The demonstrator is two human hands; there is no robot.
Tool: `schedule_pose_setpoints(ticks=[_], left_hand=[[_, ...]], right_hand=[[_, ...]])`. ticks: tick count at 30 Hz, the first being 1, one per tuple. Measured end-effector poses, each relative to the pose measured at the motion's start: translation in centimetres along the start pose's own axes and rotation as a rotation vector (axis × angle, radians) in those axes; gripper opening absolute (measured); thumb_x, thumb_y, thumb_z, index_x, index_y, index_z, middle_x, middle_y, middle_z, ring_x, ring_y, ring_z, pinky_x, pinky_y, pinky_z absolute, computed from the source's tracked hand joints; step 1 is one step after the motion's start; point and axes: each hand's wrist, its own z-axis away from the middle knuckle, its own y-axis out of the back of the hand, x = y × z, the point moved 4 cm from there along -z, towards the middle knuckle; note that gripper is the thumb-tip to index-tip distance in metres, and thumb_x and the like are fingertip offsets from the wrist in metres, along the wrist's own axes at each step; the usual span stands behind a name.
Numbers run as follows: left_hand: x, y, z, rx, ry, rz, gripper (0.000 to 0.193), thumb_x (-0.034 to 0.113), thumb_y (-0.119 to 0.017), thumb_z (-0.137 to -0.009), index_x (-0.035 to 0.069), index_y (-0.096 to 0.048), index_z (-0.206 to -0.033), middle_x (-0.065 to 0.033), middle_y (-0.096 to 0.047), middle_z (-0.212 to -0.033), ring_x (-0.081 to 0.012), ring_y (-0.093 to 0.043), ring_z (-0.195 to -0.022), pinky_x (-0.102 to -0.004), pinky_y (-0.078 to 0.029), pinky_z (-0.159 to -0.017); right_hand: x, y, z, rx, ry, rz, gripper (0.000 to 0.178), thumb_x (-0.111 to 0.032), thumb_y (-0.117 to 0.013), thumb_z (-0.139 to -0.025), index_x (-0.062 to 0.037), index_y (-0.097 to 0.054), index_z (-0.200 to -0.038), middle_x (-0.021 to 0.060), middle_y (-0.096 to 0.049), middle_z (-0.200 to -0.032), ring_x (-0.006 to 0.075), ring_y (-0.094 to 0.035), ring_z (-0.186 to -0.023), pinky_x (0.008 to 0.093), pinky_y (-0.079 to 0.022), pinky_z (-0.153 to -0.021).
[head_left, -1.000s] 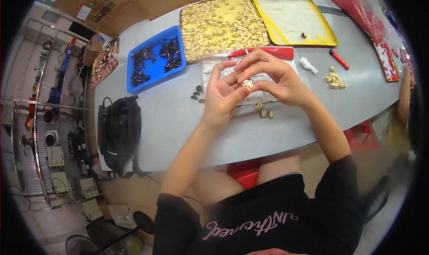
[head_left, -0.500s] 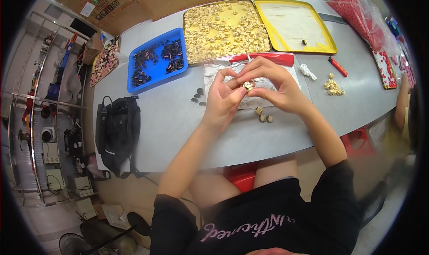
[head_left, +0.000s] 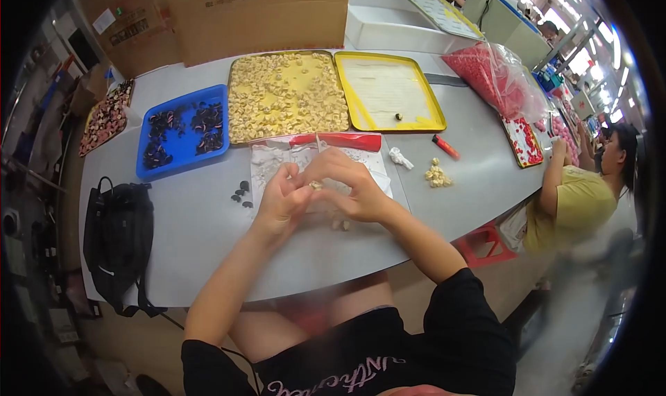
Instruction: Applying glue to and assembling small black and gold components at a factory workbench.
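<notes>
Over the paper-covered work spot, my left hand (head_left: 279, 200) and my right hand (head_left: 352, 188) meet with their fingertips pinched on one small cream-yellow piece (head_left: 316, 186). Most of that piece is hidden by the fingers. A thin pointed tip shows just above my right hand; I cannot tell what it belongs to. Beneath both hands lies a white paper sheet (head_left: 378, 168) with grey smudges, and a red strip (head_left: 354, 141) runs along its far edge. A few small pieces sit blurred on the table just below my hands. Several dark flat pieces (head_left: 239, 194) lie left of the sheet.
A blue tray (head_left: 184, 157) of dark pieces, a yellow tray (head_left: 303, 84) full of cream pieces and another yellow tray (head_left: 388, 91) stand behind. To the right are a red-handled tool (head_left: 446, 147), crumpled tissue (head_left: 400, 158) and a cream pile (head_left: 437, 175). A black bag (head_left: 118, 240) lies left.
My view has swung up and to the right, bringing a co-worker in yellow-green more fully into sight. Both hands stay together on the small piece.
</notes>
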Motion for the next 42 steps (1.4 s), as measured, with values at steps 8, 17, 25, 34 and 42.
schedule_pose_setpoints(ticks=[8, 17, 25, 34, 42], left_hand=[[-0.5, 0.2, -0.1, -0.012, -0.011, 0.057, 0.04, 0.019, -0.069, -0.075, 0.01, -0.036, -0.096, -0.0039, -0.048, -0.096, -0.0104, -0.051, -0.088, -0.0237, -0.043, -0.082], [-1.1, 1.1, -0.8, -0.056, 0.022, 0.021, 0.054, 0.031, -0.077, -0.07, 0.011, -0.036, -0.099, 0.0, -0.044, -0.093, -0.0064, -0.046, -0.085, -0.022, -0.04, -0.079], [-0.9, 0.3, -0.5, -0.041, 0.017, 0.019, 0.048, 0.029, -0.074, -0.072, 0.011, -0.038, -0.099, -0.0022, -0.045, -0.096, -0.0094, -0.048, -0.089, -0.026, -0.041, -0.084], [-0.5, 0.1, -0.2, -0.064, 0.063, -0.013, 0.04, 0.032, -0.067, -0.078, 0.012, -0.041, -0.101, -0.0015, -0.046, -0.097, -0.0087, -0.047, -0.091, -0.0258, -0.038, -0.088], [1.1, -0.2, -0.7, -0.007, -0.118, -0.095, 0.017, 0.022, -0.049, -0.094, 0.009, -0.039, -0.101, -0.0098, -0.058, -0.095, -0.0132, -0.056, -0.084, -0.0287, -0.044, -0.079]], right_hand=[[0.1, -0.4, -0.1, -0.003, 0.011, 0.03, 0.016, -0.003, -0.063, -0.073, 0.0006, -0.062, -0.088, 0.0121, -0.062, -0.087, 0.0285, -0.057, -0.084, 0.0366, -0.044, -0.079], [1.0, -0.7, 0.2, 0.01, -0.009, 0.071, 0.019, -0.006, -0.068, -0.071, -0.0026, -0.059, -0.087, 0.0113, -0.059, -0.085, 0.0303, -0.053, -0.083, 0.0366, -0.043, -0.077], [0.5, -0.8, 0.3, -0.009, -0.015, 0.058, 0.02, -0.006, -0.067, -0.073, -0.0023, -0.056, -0.089, 0.0115, -0.055, -0.086, 0.0307, -0.051, -0.084, 0.0374, -0.043, -0.077], [0.3, -0.9, 0.4, -0.006, -0.03, 0.02, 0.019, -0.019, -0.06, -0.088, -0.0027, -0.055, -0.093, 0.0091, -0.054, -0.086, 0.0241, -0.05, -0.08, 0.0329, -0.041, -0.075], [-0.2, 2.0, -0.2, 0.128, -0.006, 0.123, 0.011, -0.008, -0.062, -0.081, -0.0015, -0.056, -0.087, 0.01, -0.056, -0.089, 0.0238, -0.053, -0.084, 0.0323, -0.042, -0.078]])
